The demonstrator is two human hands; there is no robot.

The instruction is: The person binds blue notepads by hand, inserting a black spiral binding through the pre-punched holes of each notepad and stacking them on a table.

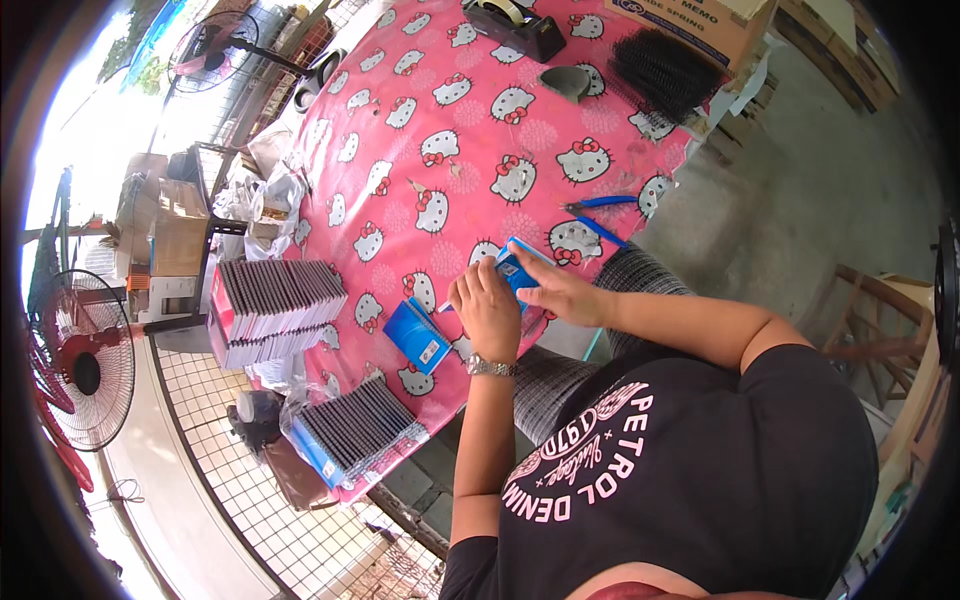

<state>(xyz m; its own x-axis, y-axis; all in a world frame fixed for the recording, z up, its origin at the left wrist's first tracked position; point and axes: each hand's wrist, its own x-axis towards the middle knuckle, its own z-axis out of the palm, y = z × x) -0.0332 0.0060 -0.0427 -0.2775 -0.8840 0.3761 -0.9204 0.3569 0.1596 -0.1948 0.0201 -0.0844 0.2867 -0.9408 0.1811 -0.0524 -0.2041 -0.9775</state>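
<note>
Currently, we are pinching a blue notebook (513, 270) in our right hand (562, 291) at the pink-covered table's (455, 217) near edge; our left hand (487, 308) is resting curled beside it, its grip hidden.

A small notebook-binding workshop, by the look of it: stacked spiral notebooks (275, 300) crowd the left edge of this cloth-covered table (465, 212), black wire coils (665, 72) heap up at its far right corner. There's a tape dispenser (535, 40) by the far edge, pliers (608, 203) near the right, bare floor (740, 190) beyond.
</note>
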